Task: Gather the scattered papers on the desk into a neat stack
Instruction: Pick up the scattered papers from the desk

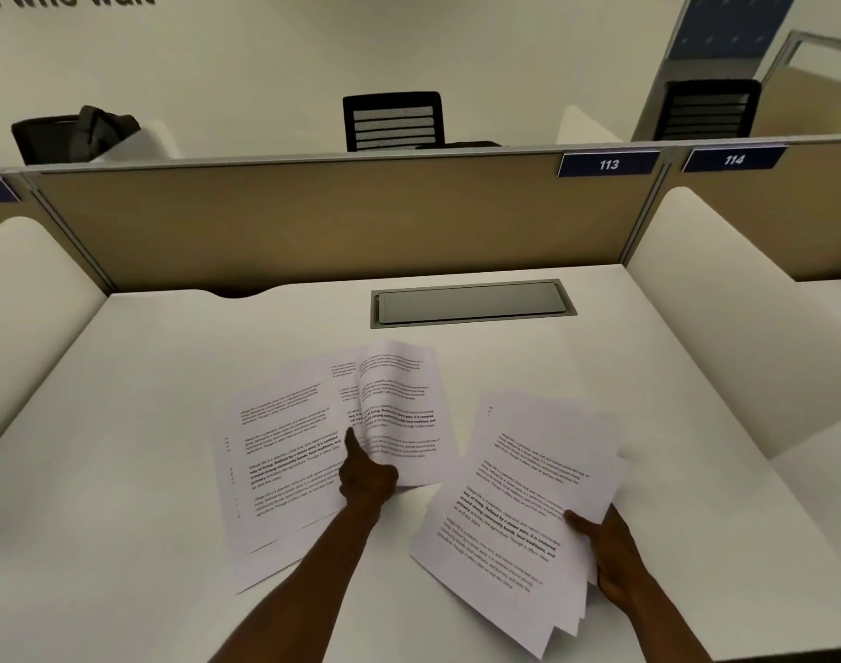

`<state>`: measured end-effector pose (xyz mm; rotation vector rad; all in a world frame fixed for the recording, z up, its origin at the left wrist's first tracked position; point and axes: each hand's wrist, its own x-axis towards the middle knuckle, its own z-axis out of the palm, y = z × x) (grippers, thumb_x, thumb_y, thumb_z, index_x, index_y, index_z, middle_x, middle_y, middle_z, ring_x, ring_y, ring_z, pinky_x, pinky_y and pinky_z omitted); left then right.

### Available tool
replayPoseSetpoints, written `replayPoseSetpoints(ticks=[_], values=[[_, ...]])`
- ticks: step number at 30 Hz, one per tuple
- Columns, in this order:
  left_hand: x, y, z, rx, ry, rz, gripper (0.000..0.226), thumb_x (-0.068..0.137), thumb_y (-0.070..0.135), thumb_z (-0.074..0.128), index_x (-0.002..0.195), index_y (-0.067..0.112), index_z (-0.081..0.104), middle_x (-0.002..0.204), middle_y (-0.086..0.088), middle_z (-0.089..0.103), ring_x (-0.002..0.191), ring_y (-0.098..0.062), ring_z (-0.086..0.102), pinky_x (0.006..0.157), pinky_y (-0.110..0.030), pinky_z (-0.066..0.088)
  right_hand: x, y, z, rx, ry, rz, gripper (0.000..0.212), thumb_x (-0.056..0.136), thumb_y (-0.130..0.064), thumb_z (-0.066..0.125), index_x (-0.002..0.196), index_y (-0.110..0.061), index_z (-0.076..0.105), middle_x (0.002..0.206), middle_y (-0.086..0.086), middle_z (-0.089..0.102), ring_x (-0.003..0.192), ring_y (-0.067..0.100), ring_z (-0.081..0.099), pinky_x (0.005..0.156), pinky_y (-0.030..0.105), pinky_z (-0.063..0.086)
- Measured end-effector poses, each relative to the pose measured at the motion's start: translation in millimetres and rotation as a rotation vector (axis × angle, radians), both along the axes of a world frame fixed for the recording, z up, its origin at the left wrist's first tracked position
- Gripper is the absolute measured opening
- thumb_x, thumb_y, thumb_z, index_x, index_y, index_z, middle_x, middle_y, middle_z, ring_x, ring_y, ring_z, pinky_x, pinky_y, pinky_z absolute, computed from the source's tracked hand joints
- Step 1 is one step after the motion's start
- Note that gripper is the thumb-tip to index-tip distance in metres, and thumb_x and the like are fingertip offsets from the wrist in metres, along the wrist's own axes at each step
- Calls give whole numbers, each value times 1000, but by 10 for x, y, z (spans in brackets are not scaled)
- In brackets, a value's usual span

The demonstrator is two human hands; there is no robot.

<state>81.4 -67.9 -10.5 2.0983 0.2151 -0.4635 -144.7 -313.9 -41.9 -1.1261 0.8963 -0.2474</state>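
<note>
Several printed white sheets lie overlapping on the white desk (pixel 136 423), left of centre; this loose pile (pixel 284 452) is fanned and askew. One sheet (pixel 399 404) at the pile's right is lifted and curled, pinched at its lower edge by my left hand (pixel 366 476), whose forefinger points up along the page. My right hand (pixel 610 557) grips a fanned bundle of several sheets (pixel 514 509) by its right edge, thumb on top, held slightly above the desk at the right.
A grey cable hatch (pixel 471 303) is set into the desk behind the papers. A tan partition (pixel 313 222) closes the back, and white curved side dividers (pixel 705 318) flank the desk. Black chairs (pixel 393 121) stand beyond the partition.
</note>
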Motion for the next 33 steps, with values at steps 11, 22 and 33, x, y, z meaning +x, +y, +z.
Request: replayPoseSetpoints(ticks=[11,22,33], values=[[71,-195,343,-1003,511,265,65,72,-23,62,131,4,52,127,-27,59,109,-45,61,64,-40,61,-32,10,6,4,-26,23,65,75,-12,77,134,-20,51,123,4,66,109,22,64,74,27,60],[-309,-426,513,-1100,552,18,63,77,-26,55,126,12,51,124,-21,62,104,-36,65,69,-39,62,-33,6,23,-14,10,35,63,80,-13,76,137,-16,50,122,5,67,108,23,65,80,33,58],[-954,-304,89,-259,261,-434,114,64,1,81,155,29,17,136,-1,48,120,-24,51,95,-37,55,66,62,140,-15,103,-41,49,93,-45,54,136,-22,49,119,2,62,109,25,58,99,41,44]])
